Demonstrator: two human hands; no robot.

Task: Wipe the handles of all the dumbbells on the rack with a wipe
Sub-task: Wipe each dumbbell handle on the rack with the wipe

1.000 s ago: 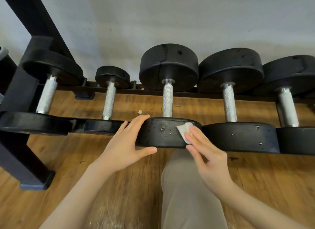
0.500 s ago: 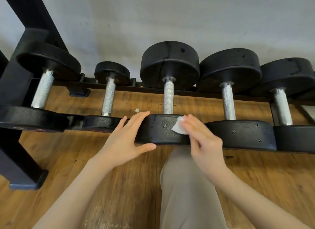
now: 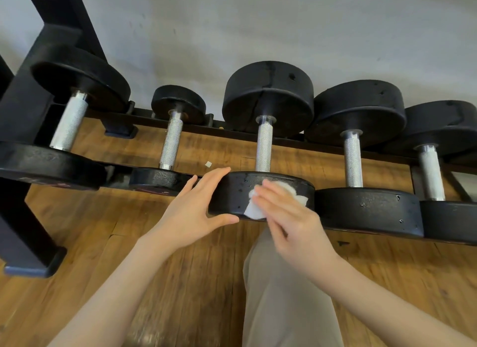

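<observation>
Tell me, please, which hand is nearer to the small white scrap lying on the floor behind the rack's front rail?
Left. The left hand braces the middle dumbbell, fingertips just right of the scrap. The right hand presses the wipe farther right.

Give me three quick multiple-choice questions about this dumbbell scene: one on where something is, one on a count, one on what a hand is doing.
1. Where is the wipe?
A. on a handle
B. against the near end of the middle dumbbell
C. on the floor

2. How many silver handles show?
A. three
B. five
C. seven

3. What is the left hand doing?
A. resting straight fingers on the middle dumbbell's near end
B. gripping a handle
C. holding the wipe

Answers:
1 B: the right hand presses the wipe on that black weight.
2 B: five handles stand along the rack.
3 A: its fingers lie straight along the weight's edge.
</observation>
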